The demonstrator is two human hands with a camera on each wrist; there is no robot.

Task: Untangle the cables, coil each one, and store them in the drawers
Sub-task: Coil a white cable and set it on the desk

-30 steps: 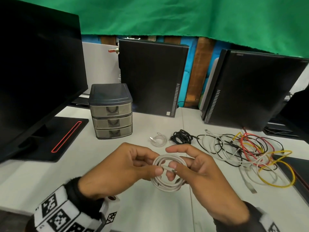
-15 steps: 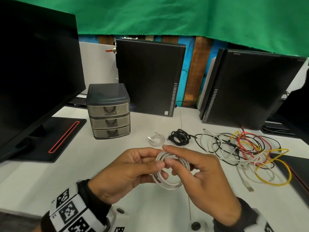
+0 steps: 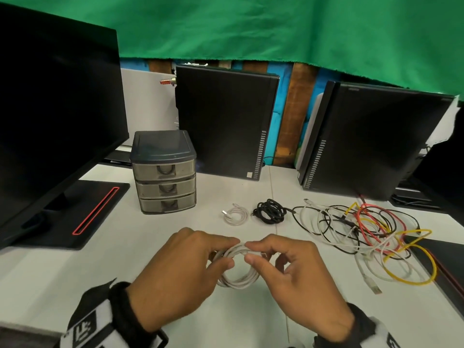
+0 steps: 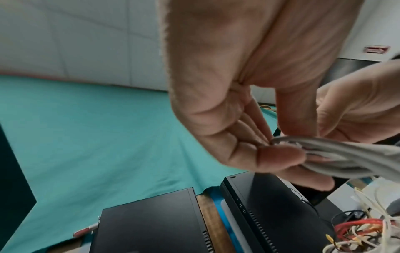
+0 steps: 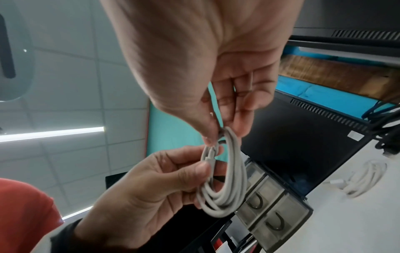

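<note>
Held above the bench's near edge, the white cable coil (image 3: 238,268) looks light, limp and springy, so left hand (image 3: 180,275) and right hand (image 3: 293,280) pinch its gathered loops together.

1. White surface (image 3: 125,272), seam running near to far.
2. Far left: monitor base (image 3: 75,217); beside it, three-drawer unit (image 3: 164,172).
3. Centre: small white coil (image 3: 236,215), black coil (image 3: 270,211).
4. Right: tangled cables (image 3: 364,234).
5. Far: two black computer cases (image 3: 226,121).

Drawer unit (image 3: 164,172) translucent smoky plastic; coiled cable (image 3: 238,280) matt white; backdrop (image 3: 251,28) green cloth.
</note>
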